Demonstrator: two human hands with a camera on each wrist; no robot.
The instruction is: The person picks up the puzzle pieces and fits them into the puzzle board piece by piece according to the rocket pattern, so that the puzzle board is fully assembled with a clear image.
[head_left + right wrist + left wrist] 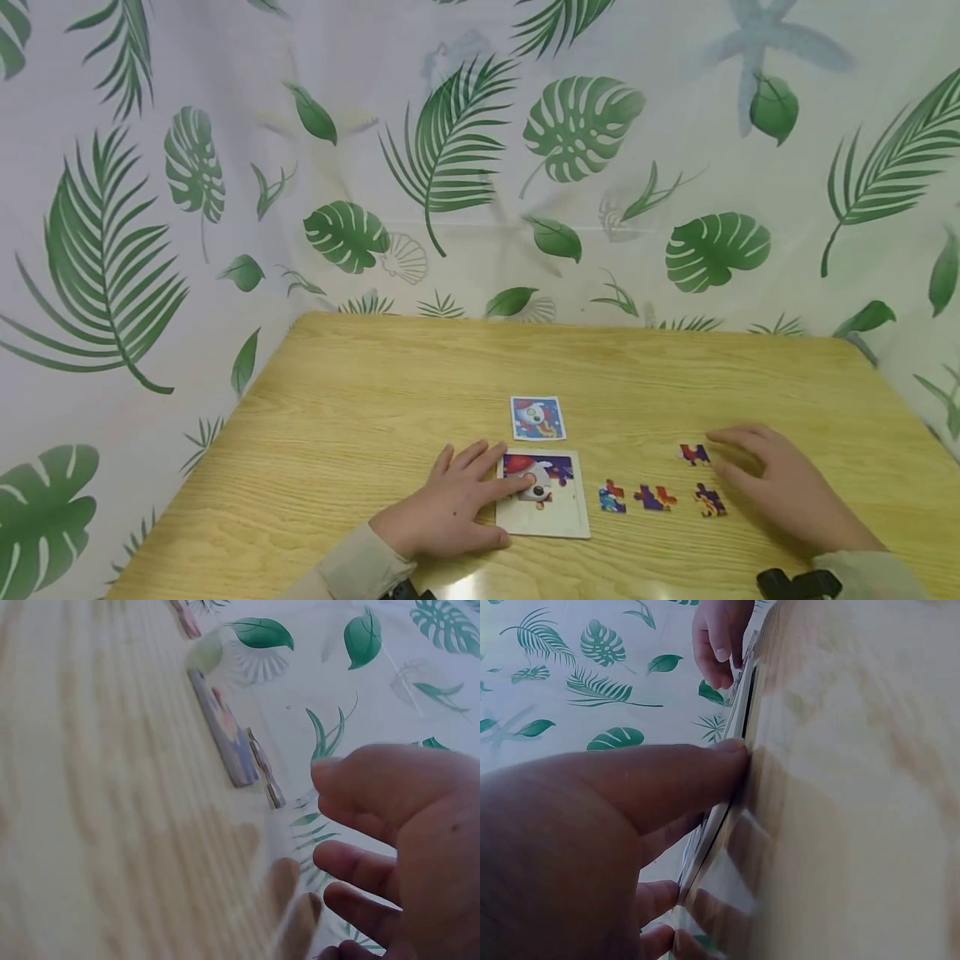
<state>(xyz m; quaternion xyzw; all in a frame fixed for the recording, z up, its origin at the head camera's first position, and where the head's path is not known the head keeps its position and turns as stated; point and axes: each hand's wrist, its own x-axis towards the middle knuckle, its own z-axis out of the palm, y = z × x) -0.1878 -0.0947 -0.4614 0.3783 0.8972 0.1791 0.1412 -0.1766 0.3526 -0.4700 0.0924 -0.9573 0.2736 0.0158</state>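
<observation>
My left hand [453, 510] lies spread over the left side of a framed jigsaw board [551, 523]. Its index finger reaches onto the fitted pieces, which show a white animal face and red and purple patches. In the left wrist view the thumb [682, 776] sits at the board's edge. My right hand [783, 483] hovers at the right, thumb and fingers parted with nothing between them. Just left of its fingertips are a red and purple puzzle piece [694, 454] and, below that, a purple and orange piece [708, 500].
Two more loose pieces, a blue and red one [612, 496] and a purple and orange-red one [655, 497], lie right of the board. A small picture card [537, 418] lies behind the board. A leaf-patterned curtain [480, 167] hangs behind the wooden table [360, 392].
</observation>
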